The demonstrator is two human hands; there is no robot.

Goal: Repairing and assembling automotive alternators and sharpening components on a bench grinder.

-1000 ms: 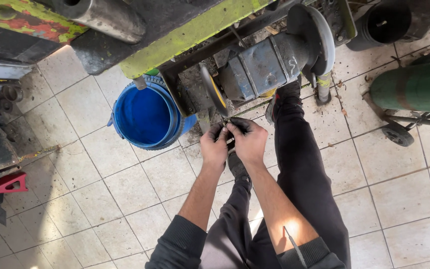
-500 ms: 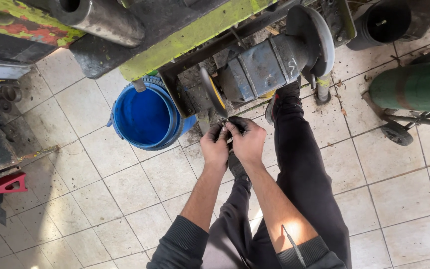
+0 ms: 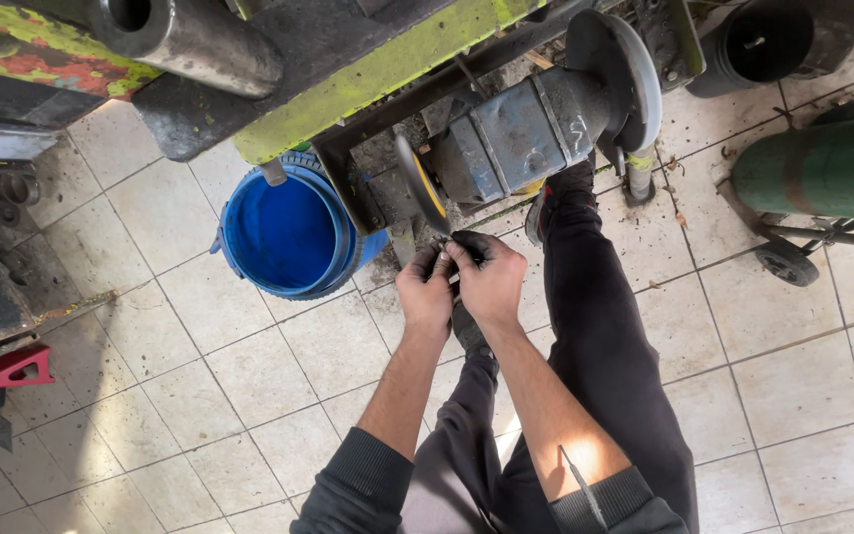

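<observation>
I see my left hand [image 3: 425,289] and right hand [image 3: 489,280] pressed together just near of the grinding wheel [image 3: 420,184], both closed on a small dark part [image 3: 448,265] pinched between the fingertips. The part sits right at the meeting of the thumbs, too small for me to make out its shape. Both forearms reach away from me, wrists bent slightly inward. A blue bucket [image 3: 284,233] stands to the left, the grey motor [image 3: 518,135] beyond.
</observation>
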